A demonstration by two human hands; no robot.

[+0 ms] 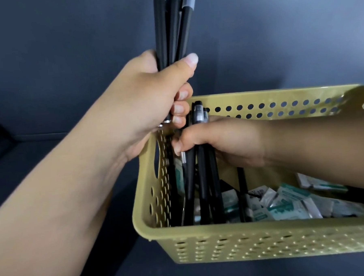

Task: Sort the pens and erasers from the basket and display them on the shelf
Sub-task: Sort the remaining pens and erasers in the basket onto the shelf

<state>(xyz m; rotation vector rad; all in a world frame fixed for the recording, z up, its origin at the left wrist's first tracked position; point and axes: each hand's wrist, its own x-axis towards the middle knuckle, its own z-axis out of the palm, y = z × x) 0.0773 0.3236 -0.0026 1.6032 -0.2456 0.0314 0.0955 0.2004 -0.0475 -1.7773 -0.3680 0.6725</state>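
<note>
Looking down from the head cam: left hand (153, 93) is fisted around three black pens (172, 30), upright above the basket (256, 237) corner. Right hand (221, 140) grips about three more inside. Erasers (290, 204), too jumbled to count, cover its floor.

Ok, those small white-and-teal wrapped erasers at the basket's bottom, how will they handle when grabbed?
The white-and-teal wrapped erasers look small and blocky, so probably light and unlikely to roll. Their glossy wrappers may be slippery to pinch. They lie jumbled in the perforated yellow plastic basket, so several may shift together.
</note>
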